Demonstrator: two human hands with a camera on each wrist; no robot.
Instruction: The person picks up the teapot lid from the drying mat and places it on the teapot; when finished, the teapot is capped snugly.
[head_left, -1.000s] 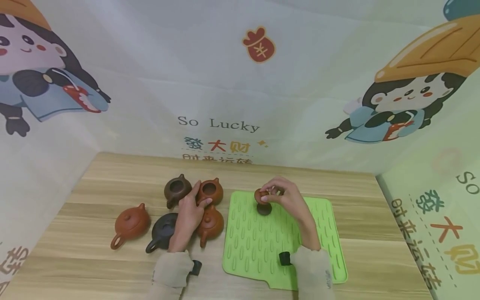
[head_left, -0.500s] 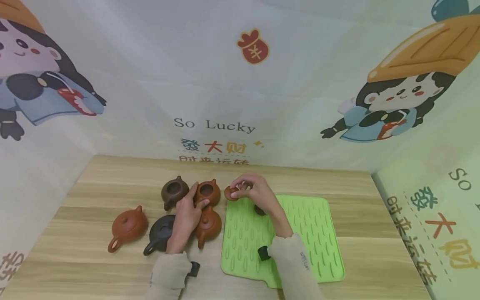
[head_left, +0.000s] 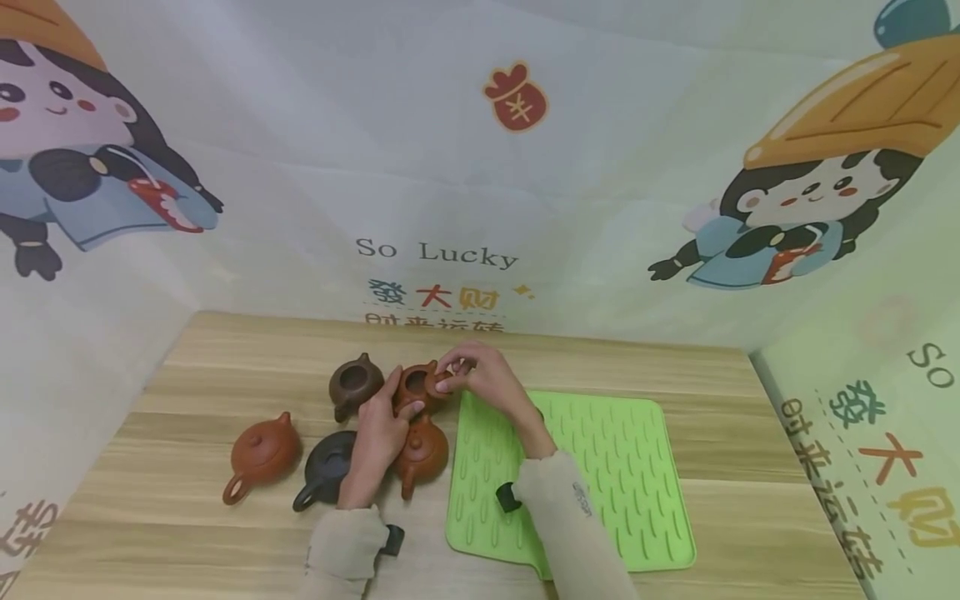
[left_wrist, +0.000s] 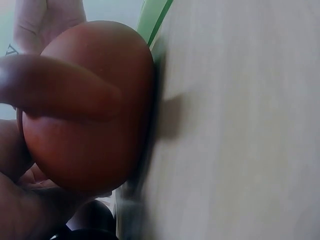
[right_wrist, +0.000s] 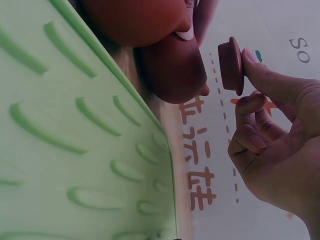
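My left hand (head_left: 377, 433) holds a lidless reddish-brown clay teapot (head_left: 429, 404) on the table, thumb and fingers about its body. Close up in the left wrist view, the rounded body of that teapot (left_wrist: 100, 160) fills much of the left side. A matching round lid (head_left: 432, 385) is pinched by its knob in my right hand (head_left: 486, 379). From the right wrist, the lid (right_wrist: 231, 67) shows tilted on edge, apart from the teapot. Head-on, it overlaps the right side of the teapot's opening.
A dark brown teapot (head_left: 367, 390) without a lid stands to the left. Nearer are a black teapot (head_left: 321, 463), a lidded orange-brown teapot (head_left: 423, 460) and another lidded one (head_left: 266, 450) at far left. A green ridged mat (head_left: 615, 483) lies to the right; my right wrist mostly hides a dark lid there.
My right hand has carried the reddish-brown lid leftward from above the mat to the open teapot. My left hand has stayed at that teapot.
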